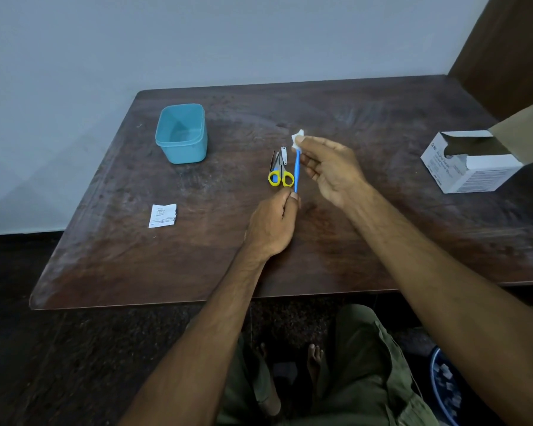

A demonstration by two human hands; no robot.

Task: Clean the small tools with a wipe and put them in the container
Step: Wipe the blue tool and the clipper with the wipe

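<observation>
A: From the head view, we have the slim blue plastic-handled tool (296, 170) held upright over the dark wooden worktop (351, 112). Our left hand (273, 224) pinches its lower end between thumb and curled fingers; our right hand (326, 167) pinches the small white folded wipe (297, 138) against the tool's top end.

B: What could go wrong from here?

A: We judge the grip is the weak point. The left hand holds only the very tip of a thin handle, so a firm pull with the wipe could twist the tool loose and drop it onto the worktop, possibly onto the yellow-handled scissors (280, 173) lying just beside it. The wipe is small too; it could slip from our fingers.

B: And the other tools?

A: A small metal nail clipper (284, 155) lies touching or nearly touching the scissor blades; we cannot tell which. Both are not yet in the container.

B: How does the blue tool look?

A: Narrow, straight, smooth and bright blue along the visible shaft. Its working end is hidden under the wipe, so we cannot tell its shape.

B: Where does it go?

A: Into the open teal plastic square container (181, 133), well apart to the left, which looks empty. A torn white sachet (162, 215) lies nearer us, and an open white cardboard box (471, 164) sits far right.
</observation>
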